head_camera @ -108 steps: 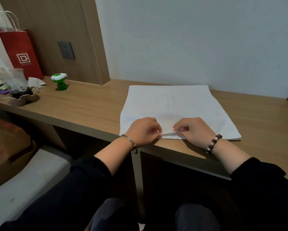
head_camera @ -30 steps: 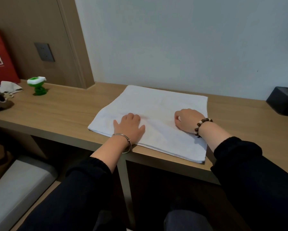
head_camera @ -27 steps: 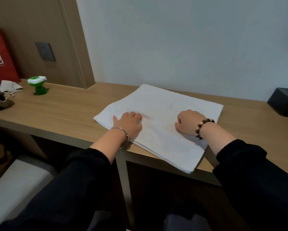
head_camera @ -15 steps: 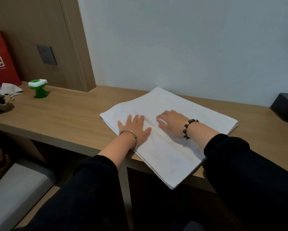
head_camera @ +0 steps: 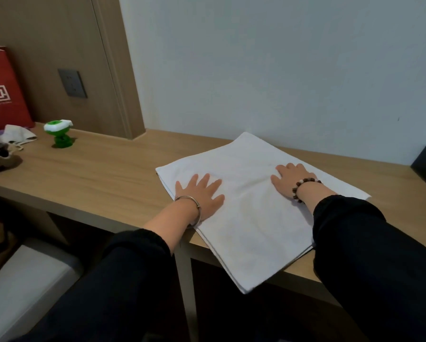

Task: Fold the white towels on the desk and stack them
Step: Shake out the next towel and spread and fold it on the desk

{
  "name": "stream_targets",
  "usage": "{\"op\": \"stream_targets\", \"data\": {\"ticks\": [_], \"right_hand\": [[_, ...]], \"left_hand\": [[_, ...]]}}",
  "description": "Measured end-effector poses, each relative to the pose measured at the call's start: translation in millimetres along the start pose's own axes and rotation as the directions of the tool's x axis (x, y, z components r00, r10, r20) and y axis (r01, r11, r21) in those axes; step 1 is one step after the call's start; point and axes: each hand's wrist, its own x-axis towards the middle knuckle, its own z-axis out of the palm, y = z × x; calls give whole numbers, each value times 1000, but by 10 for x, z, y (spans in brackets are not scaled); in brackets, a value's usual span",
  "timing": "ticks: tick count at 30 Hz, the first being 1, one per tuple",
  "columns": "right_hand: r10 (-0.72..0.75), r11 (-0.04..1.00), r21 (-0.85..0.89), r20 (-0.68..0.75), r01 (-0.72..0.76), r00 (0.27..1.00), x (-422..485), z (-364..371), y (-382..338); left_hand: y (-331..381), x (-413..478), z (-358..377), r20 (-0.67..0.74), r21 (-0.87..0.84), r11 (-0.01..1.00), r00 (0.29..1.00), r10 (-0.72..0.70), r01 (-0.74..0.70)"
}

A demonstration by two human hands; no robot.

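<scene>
The white towel [head_camera: 251,213] lies flat on the desk [head_camera: 108,174], turned diagonal to the front edge. One corner points at the wall and the opposite corner hangs over the front edge towards me. Stacked edges show along its left side, so I judge it is already doubled at least once. It reads as close to square through this wide lens, so I cannot firmly call a long axis. The clearest line is the diagonal from the wall corner to the overhanging one.

My left hand [head_camera: 202,193] is palm down near the left corner with fingers spread and straight. My right hand [head_camera: 289,178] is flat further back, towards the right corner. Neither grasps anything — both only press on the cloth.

The step, as I read it, is smoothing and squaring up before the next fold. To do it well I should keep my palms flat and sweep outwards from the middle to push out trapped slack. I should also mind the overhanging corner — too much pull towards me could drag the layers out of line.
</scene>
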Motion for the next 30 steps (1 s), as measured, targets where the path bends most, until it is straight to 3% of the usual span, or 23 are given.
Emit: {"op": "stream_targets", "data": {"ticks": [3,8,10,12,13,15,17,21,23,25,27,30], "right_hand": [[56,995,-86,12,-55,998,-128,-170,-49],[138,937,-335,98,-98,986,-259,-452,-289],[-52,952,-304,-14,46,999,-207,-335,-445],[-292,956,-71,-122,285,949,-165,-169,-676],[-362,929,37,-100,367,927,-165,-108,-781],[-404,910,117,25,398,915,-93,42,-836],[-338,937,116,69,329,939,35,134,-644],[-56,994,101,58,50,997,298,93,-36],[92,994,47,71,-95,993,362,26,128],[151,988,-38,48,-149,987,396,-4,39],[31,999,-38,-23,-32,999,346,16,-290],[-330,943,35,-43,332,943,150,195,-775]], "left_hand": [[-152,118,-88,27,43,998,998,50,-51],[-53,222,-121,38,-42,999,999,-21,22],[0,223,-70,-8,-62,997,999,-35,35],[-19,235,-21,-43,-42,999,999,-28,26],[-40,243,-2,-52,-28,999,998,-21,20],[-68,251,24,-61,-10,1000,998,-14,13],[-74,259,35,-64,-2,1000,998,-11,11],[-56,242,19,-52,12,1000,999,-6,6],[-51,238,13,-52,11,1000,999,-6,6],[-55,238,22,-53,5,1000,999,-10,10],[-58,246,36,-54,-3,1000,998,-16,16],[-50,303,24,-52,-35,997,996,-77,75]]}}
